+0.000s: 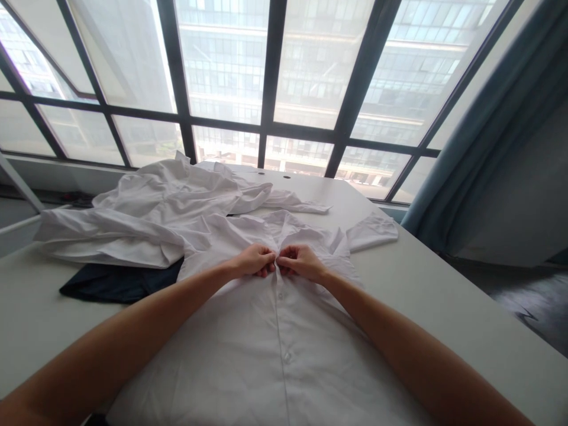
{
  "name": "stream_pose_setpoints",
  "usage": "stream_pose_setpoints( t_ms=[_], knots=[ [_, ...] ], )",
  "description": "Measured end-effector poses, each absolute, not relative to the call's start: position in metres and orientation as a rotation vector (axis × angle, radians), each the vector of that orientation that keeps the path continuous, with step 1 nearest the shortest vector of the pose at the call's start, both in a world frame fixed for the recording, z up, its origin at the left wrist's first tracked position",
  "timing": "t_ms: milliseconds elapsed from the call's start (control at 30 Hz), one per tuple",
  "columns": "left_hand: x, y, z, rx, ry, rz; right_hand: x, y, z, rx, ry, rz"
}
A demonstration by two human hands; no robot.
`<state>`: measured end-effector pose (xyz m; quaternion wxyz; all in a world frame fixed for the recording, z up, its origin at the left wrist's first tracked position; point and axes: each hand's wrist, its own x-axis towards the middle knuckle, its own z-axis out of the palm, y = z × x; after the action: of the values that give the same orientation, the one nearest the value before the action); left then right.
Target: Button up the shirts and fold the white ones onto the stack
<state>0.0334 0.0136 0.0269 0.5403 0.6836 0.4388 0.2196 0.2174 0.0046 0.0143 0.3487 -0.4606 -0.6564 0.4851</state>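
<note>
A white button-up shirt lies front side up on the table, its collar pointing away from me and its hem towards me. My left hand pinches the left edge of the front placket below the collar. Close beside it, my right hand pinches the placket's right edge, and the fingertips of both hands nearly meet. Whatever button sits between the fingers is hidden. Lower down the placket, a small button shows. One short sleeve spreads out to the right.
More white shirts lie in a crumpled heap at the back left of the white table. A dark navy cloth sticks out beneath them. Large windows rise behind the table, and a blue-grey curtain hangs at the right.
</note>
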Motion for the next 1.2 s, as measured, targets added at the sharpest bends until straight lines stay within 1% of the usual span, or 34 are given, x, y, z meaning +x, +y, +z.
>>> stream_pose_setpoints(
  t_ms=[333, 567, 800, 1000, 1100, 1200],
  knots=[
    [0.038, 0.013, 0.018, 1.659, 1.097, 0.616, 0.208, 0.000, 0.004, -1.128, -1.727, 0.963],
    [0.036, 0.013, 0.020, 1.740, 1.136, 0.637, 0.213, 0.000, 0.013, -1.165, -1.681, 1.113],
    [0.037, 0.011, 0.023, 1.827, 1.072, 0.700, 0.211, 0.004, 0.013, -1.251, -1.637, 1.166],
    [0.034, 0.015, 0.024, 1.968, 1.091, 0.640, 0.211, 0.004, 0.019, -1.274, -1.610, 1.267],
    [0.031, 0.016, 0.024, 2.168, 1.181, 0.653, 0.211, 0.003, 0.021, -1.286, -1.645, 1.246],
    [0.029, 0.014, 0.023, 2.394, 1.363, 0.631, 0.211, 0.002, 0.019, -1.313, -1.724, 1.110]
  ],
)
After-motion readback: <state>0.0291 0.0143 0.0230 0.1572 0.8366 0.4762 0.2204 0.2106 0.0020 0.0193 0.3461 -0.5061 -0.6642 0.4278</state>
